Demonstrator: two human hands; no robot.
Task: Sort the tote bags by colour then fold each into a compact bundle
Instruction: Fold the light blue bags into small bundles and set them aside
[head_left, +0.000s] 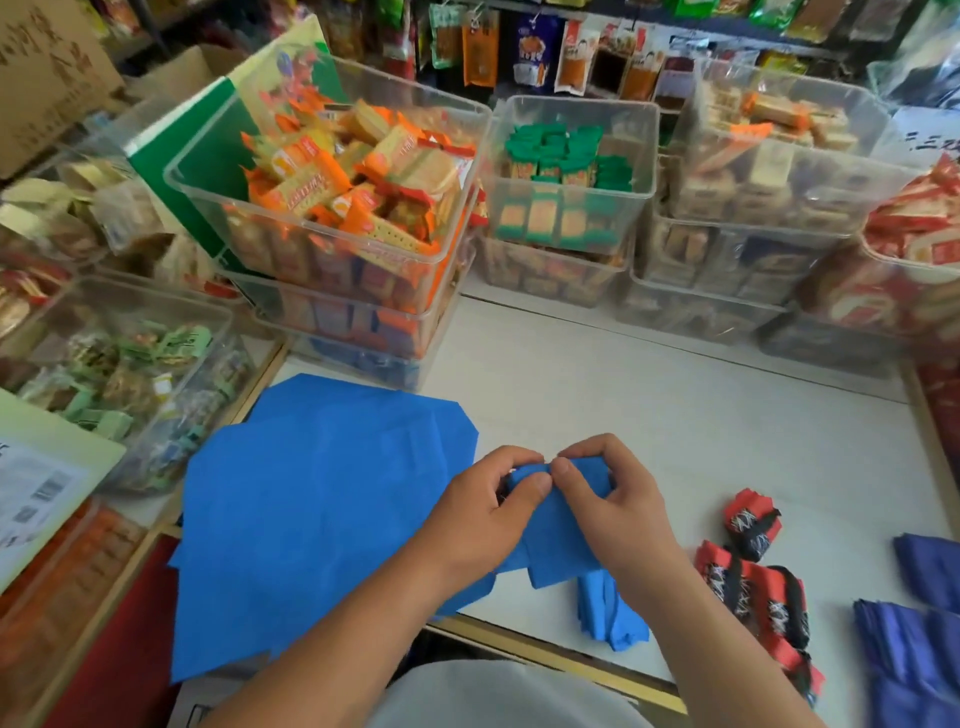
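Observation:
A narrow folded blue tote bag (553, 535) lies on the white counter (675, 415) in front of me. My left hand (488, 512) and my right hand (610, 499) both pinch its far end, thumbs nearly touching. Flat blue tote bags (311, 509) are stacked to the left, hanging over the counter's edge. A rolled blue bundle (610, 613) lies under my right wrist. Red bundles with black straps (750, 582) sit to the right. Dark blue bags (914, 639) lie at the far right.
Clear plastic bins of packaged snacks (332, 192) stand stacked along the counter's back and left side. More bins (571, 171) fill the rear. Hanging snack packets (530, 47) line the wall behind. A cardboard box (47, 73) sits top left.

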